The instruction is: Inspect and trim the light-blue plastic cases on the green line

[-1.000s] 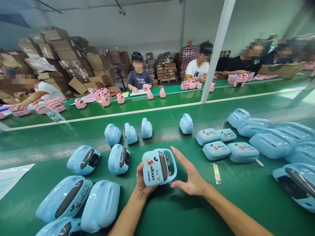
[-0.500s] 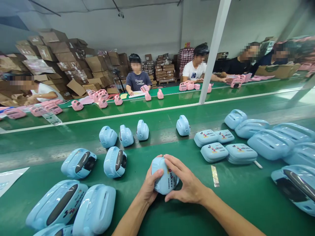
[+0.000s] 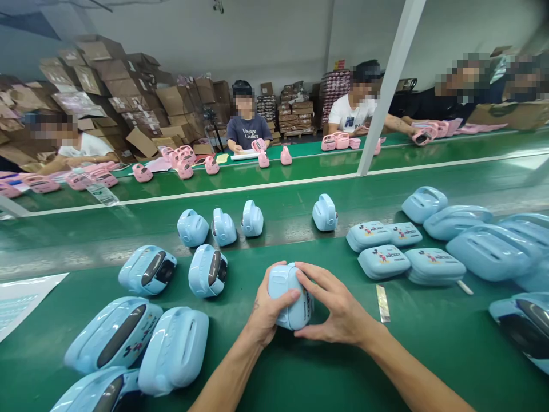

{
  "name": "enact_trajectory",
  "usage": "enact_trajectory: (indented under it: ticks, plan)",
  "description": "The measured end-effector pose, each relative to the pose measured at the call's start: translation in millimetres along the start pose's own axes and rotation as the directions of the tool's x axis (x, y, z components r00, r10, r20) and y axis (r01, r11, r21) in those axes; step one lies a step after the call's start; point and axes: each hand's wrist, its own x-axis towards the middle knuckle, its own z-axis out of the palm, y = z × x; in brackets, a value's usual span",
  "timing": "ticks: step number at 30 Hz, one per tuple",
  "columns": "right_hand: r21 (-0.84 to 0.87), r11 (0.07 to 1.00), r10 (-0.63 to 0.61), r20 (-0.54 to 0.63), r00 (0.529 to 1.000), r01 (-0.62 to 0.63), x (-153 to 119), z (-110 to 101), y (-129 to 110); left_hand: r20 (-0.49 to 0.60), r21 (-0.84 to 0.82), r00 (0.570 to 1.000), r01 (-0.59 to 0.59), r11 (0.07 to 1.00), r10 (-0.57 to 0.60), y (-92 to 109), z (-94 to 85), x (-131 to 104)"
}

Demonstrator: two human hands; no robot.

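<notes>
A light blue plastic case (image 3: 288, 292) with a printed side is held between both hands above the green table (image 3: 266, 372). My left hand (image 3: 268, 306) wraps its left side, with the thumb across the front. On the right side, my right hand (image 3: 332, 303) grips it with fingers on the upper edge and the thumb low. The print faces right and is partly covered by my fingers. Nearest on the left stands a blue case with a dark window (image 3: 208, 271). To the right lie flat printed blue covers (image 3: 384, 261), some stacked.
More blue cases stand at left (image 3: 114, 335) and right (image 3: 493, 252). A foil strip (image 3: 383, 303) and a paper sheet (image 3: 26, 300) lie on the table. Beyond a white post (image 3: 390, 86), people handle pink cases (image 3: 334, 142); cardboard boxes are piled behind.
The held case has turned slightly, so its print faces more to the right. Both hands still hold it. The camera view has shifted, moving the surroundings mostly rightward in the picture.
</notes>
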Motion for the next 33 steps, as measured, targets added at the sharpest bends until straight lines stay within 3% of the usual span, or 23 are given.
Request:
enact_trajectory:
  ticks: [7,14,24,27,29,30,31,33]
  plan:
    - [-0.042,0.999,-0.010,-0.004,1.000,0.010,5,-8,-6,-0.007,0.057,1.000,0.010,0.998,-0.009,13,7.3,-6]
    - [-0.042,0.999,0.028,-0.051,0.998,-0.031,1,5,-10,-0.008,0.065,1.000,-0.002,0.998,0.002,12,4.2,-5]
    - [0.194,0.965,0.179,0.009,0.984,-0.177,-2,16,-8,-0.107,0.001,0.994,-0.002,1.000,0.002,8,7.5,-5]
    - [0.255,0.946,0.200,0.036,0.979,-0.202,-2,18,-2,-0.089,-0.054,0.996,0.009,0.999,-0.014,3,6.8,-3]
    - [0.345,0.887,0.330,-0.008,0.944,-0.307,-3,22,2,-0.058,-0.131,0.998,0.008,0.991,-0.016,-1,4.7,0]
    - [0.421,0.826,0.427,-0.033,0.904,-0.375,-4,25,3,-0.049,-0.173,0.999,-0.005,0.985,-0.003,-3,3.0,1]
    - [0.518,0.736,0.521,-0.025,0.853,-0.435,-4,28,3,-0.045,-0.207,0.999,-0.026,0.978,0.017,-5,0.7,1]
    - [0.726,0.473,0.628,0.119,0.769,-0.499,-4,36,1,-0.043,-0.230,0.996,-0.081,0.970,0.073,-6,-5.5,3]
